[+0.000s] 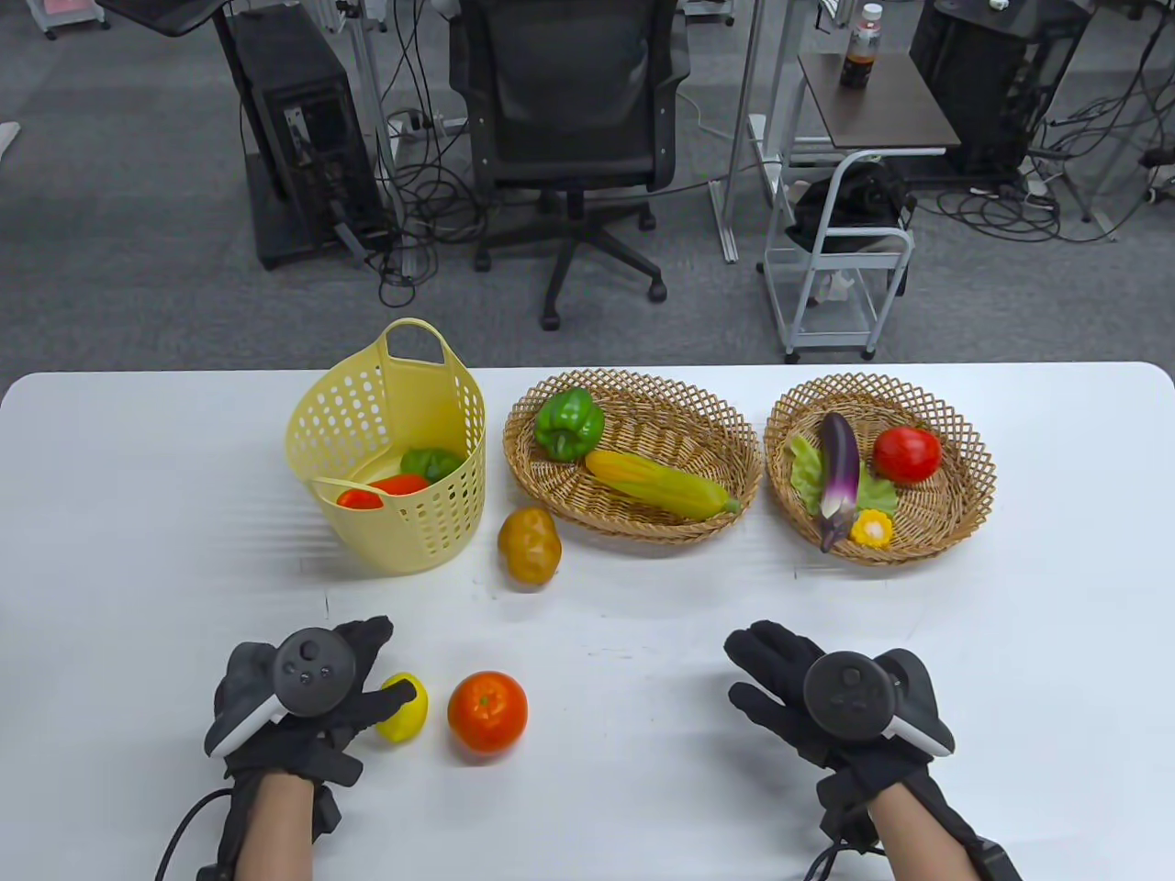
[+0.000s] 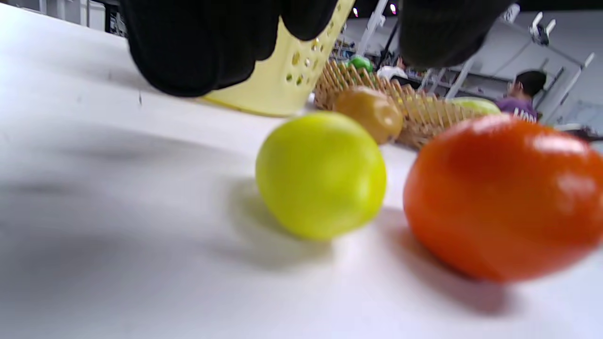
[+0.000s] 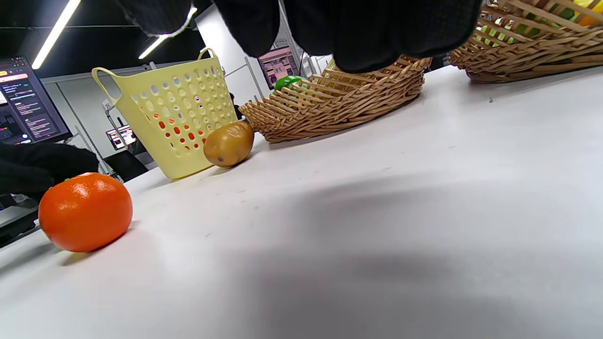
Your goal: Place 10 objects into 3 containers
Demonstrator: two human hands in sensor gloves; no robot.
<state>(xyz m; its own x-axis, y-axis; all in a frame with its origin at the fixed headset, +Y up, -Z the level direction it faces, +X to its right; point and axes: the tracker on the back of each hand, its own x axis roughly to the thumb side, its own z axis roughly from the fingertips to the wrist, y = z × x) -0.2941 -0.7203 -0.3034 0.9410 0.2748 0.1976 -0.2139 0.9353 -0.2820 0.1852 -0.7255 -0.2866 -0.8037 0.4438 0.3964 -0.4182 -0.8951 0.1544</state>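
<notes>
Left hand (image 1: 303, 697), fingers spread and grasping nothing, above lemon (image 1: 403, 707) — a glancing touch may roll it into orange (image 1: 487, 712); right hand (image 1: 831, 702) likewise spread, empty.

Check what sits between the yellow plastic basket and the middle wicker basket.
Only the potato, on the table in the gap's near end, clearest in the table view.

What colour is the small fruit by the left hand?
Yellow lemon, slightly greenish; clearest in the left wrist view.
</notes>
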